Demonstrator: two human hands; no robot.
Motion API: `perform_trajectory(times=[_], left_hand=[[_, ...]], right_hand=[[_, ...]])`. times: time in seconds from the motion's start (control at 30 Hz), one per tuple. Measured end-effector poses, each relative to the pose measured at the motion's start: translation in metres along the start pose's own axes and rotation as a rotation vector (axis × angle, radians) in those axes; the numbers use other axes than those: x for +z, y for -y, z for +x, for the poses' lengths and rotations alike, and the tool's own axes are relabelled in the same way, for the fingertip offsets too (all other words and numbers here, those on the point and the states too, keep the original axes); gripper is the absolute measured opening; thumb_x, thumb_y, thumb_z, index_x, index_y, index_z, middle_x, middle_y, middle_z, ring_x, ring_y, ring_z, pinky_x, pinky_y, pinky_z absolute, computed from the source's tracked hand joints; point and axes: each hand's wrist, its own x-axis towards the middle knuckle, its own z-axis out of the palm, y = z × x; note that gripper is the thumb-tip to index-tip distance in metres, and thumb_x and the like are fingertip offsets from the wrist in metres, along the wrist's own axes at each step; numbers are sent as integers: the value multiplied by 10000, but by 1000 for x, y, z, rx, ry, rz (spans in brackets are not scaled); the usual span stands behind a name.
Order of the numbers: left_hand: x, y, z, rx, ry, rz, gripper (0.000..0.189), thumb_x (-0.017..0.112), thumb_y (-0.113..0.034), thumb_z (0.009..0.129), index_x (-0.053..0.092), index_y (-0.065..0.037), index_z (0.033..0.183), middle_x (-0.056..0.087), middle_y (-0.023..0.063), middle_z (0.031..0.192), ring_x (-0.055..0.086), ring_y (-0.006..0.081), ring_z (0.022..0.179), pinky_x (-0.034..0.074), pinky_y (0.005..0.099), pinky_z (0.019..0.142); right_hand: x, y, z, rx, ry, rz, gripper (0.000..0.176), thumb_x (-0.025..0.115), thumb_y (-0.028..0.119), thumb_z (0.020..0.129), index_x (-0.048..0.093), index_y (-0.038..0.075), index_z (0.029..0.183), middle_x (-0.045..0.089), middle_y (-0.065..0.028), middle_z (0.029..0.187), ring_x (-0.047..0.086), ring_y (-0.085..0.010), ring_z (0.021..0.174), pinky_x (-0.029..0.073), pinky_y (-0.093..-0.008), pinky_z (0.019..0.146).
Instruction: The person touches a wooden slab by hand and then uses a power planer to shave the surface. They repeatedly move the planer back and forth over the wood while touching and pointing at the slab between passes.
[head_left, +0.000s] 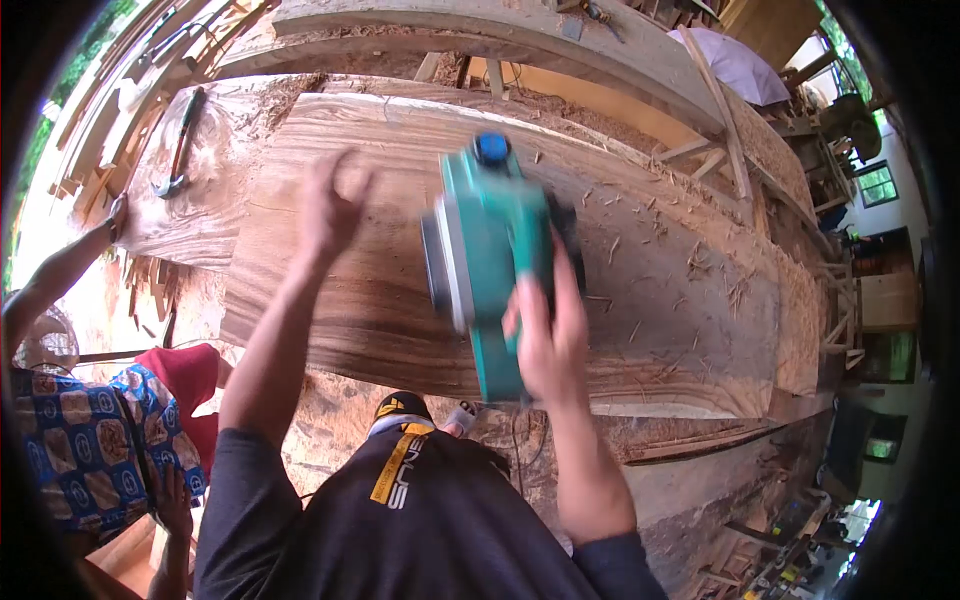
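Observation:
My right hand [550,340] is wrapped round the handle of a green electric planer [490,270] with a blue knob at its front. The planer is tilted on its side over a wide brown wooden slab [330,290], and its outline is smeared by motion. To the left of the tool, my left hand [335,205] hovers over the slab with thumb and fingers apart and nothing in it. Curled wood shavings [700,260] lie scattered on the slab's right half.
A hammer [182,145] lies on another board at the left. Beside it a co-worker's hand [118,218] rests at the board's edge. Long planks [130,110] are stacked at the far left. A thick beam [500,45] crosses the back, and a cord [520,450] hangs below the planer.

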Motion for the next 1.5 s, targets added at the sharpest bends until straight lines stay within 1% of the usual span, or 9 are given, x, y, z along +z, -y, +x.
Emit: perform_trajectory(times=[0.07, 0.27, 0.4, 0.53, 0.67, 0.77, 0.93, 1.33, 1.5], left_hand=[[-17, -106, -20, -131, 429, -362, 554, 790, -395, 879, 629, -60, 1288, 708, 174, 1066, 676, 327, 1019, 550, 419, 865], [-9, -200, -74, 537, 972, -340, 449, 736, -488, 861, 654, -93, 1059, 675, 155, 813, 697, 357, 723, 542, 453, 596], [2, -192, -66, 351, 794, -333, 339, 697, -415, 897, 610, -89, 929, 658, 136, 806, 682, 346, 698, 528, 446, 572], [-2, -153, -12, 166, 667, -369, 824, 728, -640, 838, 571, -35, 1375, 694, 253, 1101, 684, 407, 1041, 553, 486, 868], [-13, -26, 20, -149, 314, 259, 713, 586, -599, 972, 532, -49, 1422, 561, 244, 1402, 540, 361, 1301, 451, 496, 1062], [-43, 46, 13, -393, 191, 673, 850, 555, -691, 926, 434, -92, 1515, 394, 223, 1571, 361, 385, 1450, 241, 563, 1187], [-44, 61, 9, -420, 91, 632, 757, 562, -661, 924, 496, -153, 1481, 449, 163, 1542, 403, 388, 1415, 289, 567, 1151], [-55, 74, 15, -529, -19, 409, 586, 437, -569, 1018, 567, -144, 1400, 566, 166, 1433, 496, 391, 1336, 344, 501, 1123], [-56, 81, 12, -530, -78, 268, 558, 367, -506, 1060, 586, -86, 1355, 608, 190, 1379, 536, 374, 1301, 352, 491, 1104]], right_hand=[[-24, 5, -81, 37, 16, -12, 574, 515, 105, 1038, 332, 23, 1576, 549, -13, 751, 533, -75, 659, 466, -254, 583], [-79, -3, -225, 60, 42, -177, 625, 527, 324, 1007, 407, -159, 1385, 604, -94, 709, 602, -157, 614, 512, -302, 596], [-67, -1, -181, 58, 25, -146, 585, 560, 210, 992, 416, -134, 1443, 646, -100, 775, 642, -155, 643, 539, -292, 620], [-32, 6, -103, 25, -5, -113, 543, 530, 129, 1003, 401, -83, 1486, 650, -93, 894, 585, -109, 626, 509, -276, 598], [2, 5, -11, -81, -55, -102, 481, 512, 109, 1033, 438, 20, 1500, 630, -41, 803, 549, -89, 565, 476, -283, 537], [28, 2, 72, -82, -95, -78, 421, 539, 219, 1051, 514, 74, 1446, 610, -33, 743, 567, -98, 542, 475, -295, 508], [54, -6, 185, -156, -44, -31, 406, 543, 364, 1054, 590, 59, 1317, 621, -40, 728, 630, -125, 580, 525, -311, 540], [-37, -3, -174, 58, 118, -44, 644, 547, 212, 998, 319, -117, 1503, 599, -84, 774, 576, -134, 614, 502, -297, 586], [-25, -7, -160, 25, 131, -61, 657, 570, 179, 993, 299, -132, 1505, 600, -88, 757, 609, -153, 640, 534, -303, 632]])
